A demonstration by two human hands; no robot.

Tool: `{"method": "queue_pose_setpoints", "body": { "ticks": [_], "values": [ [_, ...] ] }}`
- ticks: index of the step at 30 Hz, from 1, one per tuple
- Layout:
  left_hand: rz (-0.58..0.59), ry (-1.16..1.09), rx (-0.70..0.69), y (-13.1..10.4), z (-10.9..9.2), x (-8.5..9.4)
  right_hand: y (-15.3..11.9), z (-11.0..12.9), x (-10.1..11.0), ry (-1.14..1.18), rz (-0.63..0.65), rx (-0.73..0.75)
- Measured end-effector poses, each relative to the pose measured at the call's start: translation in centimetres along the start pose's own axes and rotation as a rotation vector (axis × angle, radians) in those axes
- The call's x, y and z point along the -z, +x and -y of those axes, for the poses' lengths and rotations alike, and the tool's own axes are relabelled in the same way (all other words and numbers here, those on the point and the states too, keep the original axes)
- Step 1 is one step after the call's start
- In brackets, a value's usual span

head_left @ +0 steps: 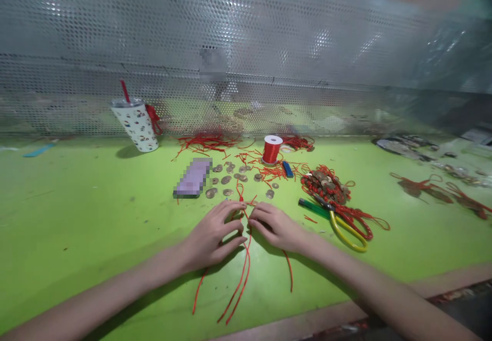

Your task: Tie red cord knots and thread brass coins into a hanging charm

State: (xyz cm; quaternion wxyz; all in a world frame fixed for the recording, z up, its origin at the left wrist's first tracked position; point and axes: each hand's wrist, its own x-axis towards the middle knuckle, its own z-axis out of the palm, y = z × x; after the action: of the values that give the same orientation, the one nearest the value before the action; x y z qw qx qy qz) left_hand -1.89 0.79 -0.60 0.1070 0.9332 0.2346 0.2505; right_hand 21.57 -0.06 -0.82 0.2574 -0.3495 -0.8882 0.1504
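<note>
1. Green tabletop (pixel 96 223) lies beneath left hand (pixel 217 231), fingers parted, and right hand (pixel 279 228), bunched; perforated screen (pixel 292 49) beyond.
2. Between them, one knotted cord (pixel 241 198); cannot tell if pinched.
3. Beyond: one spool (pixel 272 152), one cup (pixel 136 127).

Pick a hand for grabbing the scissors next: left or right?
Right, probably: the right hand is nearer the scissors, which lie on its own side. The left hand is farther off and would likely have to reach across the right.

Purple object (pixel 196 177) pixelated, perhaps a phone, red cord (pixel 241 197) partly behind fingers (pixel 231 227)
</note>
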Motion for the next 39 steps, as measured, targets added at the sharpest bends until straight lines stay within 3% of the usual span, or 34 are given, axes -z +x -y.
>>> {"method": "queue_pose_setpoints", "body": {
  "ticks": [5,11,17,21,25,27,33,39],
  "values": [
    [-0.008,-0.031,0.065,-1.9,-1.4,1.7,-0.4,1.1,0.4,-0.012,0.065,0.015],
    [0.097,-0.087,0.058,-4.2,-3.8,3.4,-0.8,2.9,0.6,0.095,0.204,0.149],
    [0.045,-0.072,0.016,-5.6,-3.8,3.7,-1.4,3.0,1.8,0.108,0.233,0.149],
    [0.08,-0.156,0.02,-4.8,-4.5,4.2,-2.3,2.8,2.1,0.099,0.19,0.03],
    [0.263,-0.22,-0.031,-3.8,-5.9,4.5,-3.1,2.8,1.2,0.016,-0.011,-0.237],
    [0.284,-0.212,-0.042,-3.8,-6.1,4.5,-3.4,3.2,0.8,-0.058,-0.062,-0.309],
    [0.125,-0.108,-0.025,-4.7,-4.8,4.2,-4.4,5.5,-0.4,-0.385,-0.052,-0.243],
    [0.125,-0.124,-0.073,-3.6,-4.6,3.8,-5.0,6.1,-2.0,-0.461,-0.028,-0.252]
  ]
}}
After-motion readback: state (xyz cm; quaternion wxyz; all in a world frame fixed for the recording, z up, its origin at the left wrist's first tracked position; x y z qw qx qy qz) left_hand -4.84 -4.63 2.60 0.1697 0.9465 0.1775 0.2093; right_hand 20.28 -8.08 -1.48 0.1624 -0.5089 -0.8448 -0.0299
